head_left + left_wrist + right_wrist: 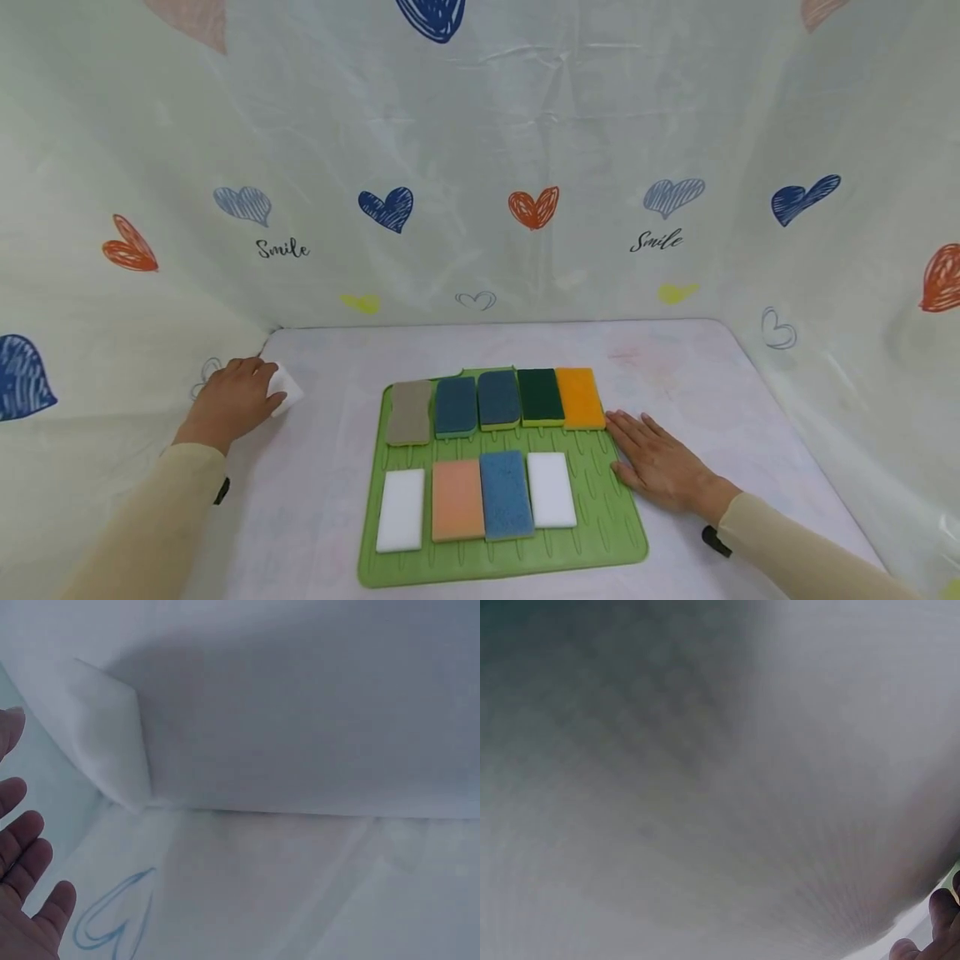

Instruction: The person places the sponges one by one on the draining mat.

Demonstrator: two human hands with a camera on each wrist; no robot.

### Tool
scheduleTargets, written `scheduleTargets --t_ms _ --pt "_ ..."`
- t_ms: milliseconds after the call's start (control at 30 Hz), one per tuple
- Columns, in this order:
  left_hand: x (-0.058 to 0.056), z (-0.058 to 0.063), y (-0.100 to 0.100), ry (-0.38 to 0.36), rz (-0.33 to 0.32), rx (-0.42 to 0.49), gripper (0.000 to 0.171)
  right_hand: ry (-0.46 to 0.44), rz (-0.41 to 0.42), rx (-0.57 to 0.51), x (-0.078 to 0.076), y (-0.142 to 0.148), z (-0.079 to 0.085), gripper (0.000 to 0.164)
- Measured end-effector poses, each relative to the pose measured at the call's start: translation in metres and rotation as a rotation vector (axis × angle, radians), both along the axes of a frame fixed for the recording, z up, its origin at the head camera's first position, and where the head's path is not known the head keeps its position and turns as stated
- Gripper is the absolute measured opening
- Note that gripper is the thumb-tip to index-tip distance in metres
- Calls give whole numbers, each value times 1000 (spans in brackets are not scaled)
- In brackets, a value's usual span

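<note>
At the table's far left, my left hand [234, 402] is beside a white sponge [283, 388], its fingers loosely bent. In the left wrist view the same white sponge [112, 739] stands tilted near the table edge, and the fingers [30, 862] appear apart from it. My right hand [660, 462] lies flat with straight fingers, fingertips at the right edge of a green mat [600, 542] near an orange sponge [580, 398]. Only a few fingertips of the right hand [937, 922] show in the blurred right wrist view.
On the mat's back row lie a grey sponge [409, 412], two dark blue sponges [456, 407] and a dark green one [541, 397]. Its front row has two white sponges [401, 510], a peach one [457, 500] and a blue one [507, 495]. A heart-printed sheet [480, 267] surrounds the table.
</note>
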State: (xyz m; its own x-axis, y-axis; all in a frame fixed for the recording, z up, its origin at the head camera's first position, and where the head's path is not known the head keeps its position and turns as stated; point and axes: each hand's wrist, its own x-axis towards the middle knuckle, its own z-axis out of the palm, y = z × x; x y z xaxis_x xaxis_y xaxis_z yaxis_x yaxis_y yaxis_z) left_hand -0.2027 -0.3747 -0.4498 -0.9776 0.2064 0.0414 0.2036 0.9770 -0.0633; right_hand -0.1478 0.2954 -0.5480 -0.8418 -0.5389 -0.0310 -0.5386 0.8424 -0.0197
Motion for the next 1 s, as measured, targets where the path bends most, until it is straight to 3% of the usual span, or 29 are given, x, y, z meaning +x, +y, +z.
scheduleTargets --t_ms 200,433,600,800,1000 --pt "-1 -11 -8 16 1 -24 58 31 11 -7 0 1 0 69" --pt "-1 -24 -16 29 17 -13 61 -5 -6 7 0 0 0 70" --pt "2 -31 -16 128 32 5 70 -8 -1 15 0 -1 1 71" --pt "2 -37 -17 290 -20 4 67 -13 -2 17 -1 -1 1 71" --pt "-2 -41 -13 278 14 20 86 -10 -1 13 -1 0 1 70"
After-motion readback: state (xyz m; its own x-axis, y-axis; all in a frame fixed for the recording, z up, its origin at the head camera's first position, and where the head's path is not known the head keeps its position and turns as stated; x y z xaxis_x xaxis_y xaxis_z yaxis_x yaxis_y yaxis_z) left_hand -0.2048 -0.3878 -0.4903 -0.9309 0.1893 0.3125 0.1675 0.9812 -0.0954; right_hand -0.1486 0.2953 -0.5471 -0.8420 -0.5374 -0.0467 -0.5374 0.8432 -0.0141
